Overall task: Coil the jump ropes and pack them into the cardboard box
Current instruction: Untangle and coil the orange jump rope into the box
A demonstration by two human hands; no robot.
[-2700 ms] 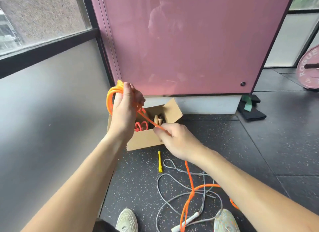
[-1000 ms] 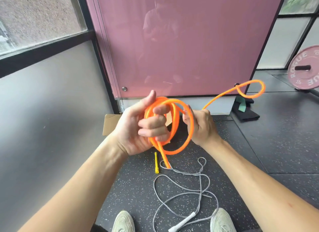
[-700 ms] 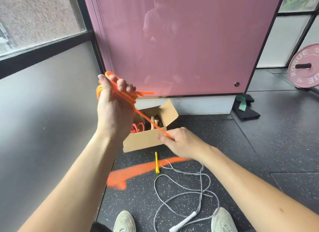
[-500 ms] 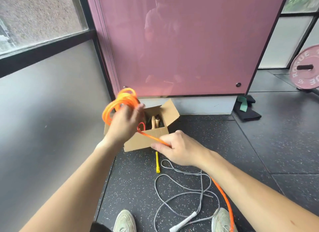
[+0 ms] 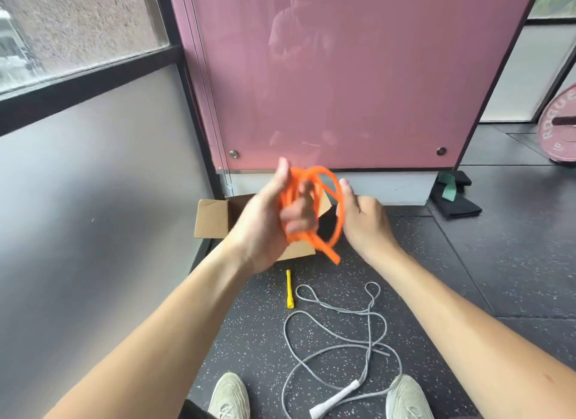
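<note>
A grey jump rope (image 5: 369, 329) is left sprawled on the floor on the near side of the cardboard box (image 5: 212, 219), not yet coiled, while the orange jump rope (image 5: 307, 237) is gathered directly in front of the box's open top. Half a second earlier a long orange tail was being drawn up from the floor; now only a short free end (image 5: 331, 256) is seen jutting below the coil, just above the box's front wall. The coil itself has been brought from above the box's left corner to its middle. It is clasped by the left hand (image 5: 265, 228), whose blurred fingers are curled through the loops. The right hand (image 5: 366, 222) is laid against the coil's outer loop, over the box's right side; whether its hidden fingers are closed round the rope cannot be told. The winding is judged all but finished, with packing into the box likely next. A small yellow handle (image 5: 290, 289) lies just before the box.
</note>
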